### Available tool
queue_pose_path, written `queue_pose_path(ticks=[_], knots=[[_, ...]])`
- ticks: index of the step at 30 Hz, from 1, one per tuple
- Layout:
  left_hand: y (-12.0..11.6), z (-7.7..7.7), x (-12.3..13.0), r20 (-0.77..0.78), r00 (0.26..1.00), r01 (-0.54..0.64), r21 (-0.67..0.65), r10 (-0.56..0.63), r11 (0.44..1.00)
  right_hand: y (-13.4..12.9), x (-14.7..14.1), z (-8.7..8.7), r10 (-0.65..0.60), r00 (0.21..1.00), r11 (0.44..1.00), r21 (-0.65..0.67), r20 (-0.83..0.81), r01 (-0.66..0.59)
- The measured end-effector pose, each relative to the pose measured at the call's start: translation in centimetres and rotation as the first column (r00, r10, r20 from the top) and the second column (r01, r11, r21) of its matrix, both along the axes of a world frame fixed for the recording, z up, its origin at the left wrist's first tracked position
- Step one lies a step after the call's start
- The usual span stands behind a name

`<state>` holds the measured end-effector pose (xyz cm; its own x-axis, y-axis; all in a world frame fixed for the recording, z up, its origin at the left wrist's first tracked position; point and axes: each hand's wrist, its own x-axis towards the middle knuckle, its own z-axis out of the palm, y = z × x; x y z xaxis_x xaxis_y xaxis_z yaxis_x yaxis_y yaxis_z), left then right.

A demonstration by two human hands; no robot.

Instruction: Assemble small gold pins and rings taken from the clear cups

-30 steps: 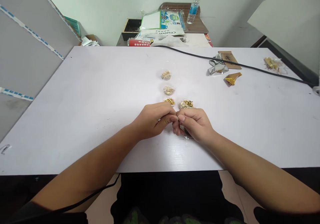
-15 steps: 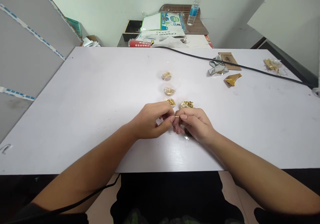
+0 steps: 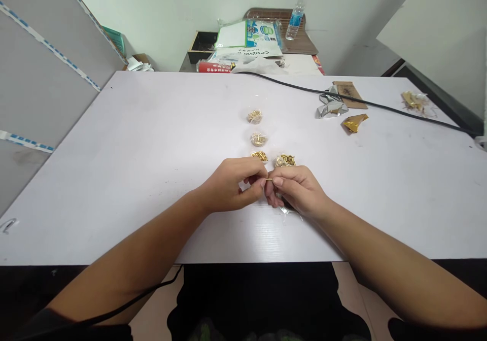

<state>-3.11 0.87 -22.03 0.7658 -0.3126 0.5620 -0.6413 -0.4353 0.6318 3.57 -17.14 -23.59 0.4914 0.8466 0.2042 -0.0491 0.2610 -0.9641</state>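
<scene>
A thin brass-coloured pin [image 3: 269, 179] lies level between the fingertips of both hands above the white table [image 3: 125, 143]. My left hand [image 3: 241, 183] pinches its left end between thumb and forefinger. The other end is pinched by my right hand [image 3: 299, 188]. Just beyond the hands are a clear bag of gold pins [image 3: 259, 156] and another bag of gold pins [image 3: 286, 159]. Farther back sit two more small bags, a middle bag [image 3: 258, 138] and a far bag [image 3: 254, 115]. A dark item in clear plastic [image 3: 288, 206] is partly hidden under my right hand.
A black cable [image 3: 297, 83] crosses the back of the table. Behind it on the right lie silver foil wrappers [image 3: 332, 109], a brown card [image 3: 350, 93], a gold wrapper [image 3: 354, 123] and a plastic bag [image 3: 414, 101]. A water bottle [image 3: 297, 19] stands beyond the table.
Hardly anything differs. Both hands keep their pinch on the small pin, and the whole view has shifted very slightly.
</scene>
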Motion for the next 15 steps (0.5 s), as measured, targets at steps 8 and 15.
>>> queue_pose_path(ticks=[8,15], knots=[[0.09,0.09,0.02,-0.016,0.998,0.054,-0.007,-0.054,0.999,-0.03,-0.03,-0.17,0.026,0.997,1.0,-0.016,-0.069,-0.027],[0.11,0.09,-0.06,-0.016,0.998,0.053,0.005,-0.053,0.999,0.01,-0.1,-0.31,0.022,0.992,0.999,-0.029,-0.127,-0.026]])
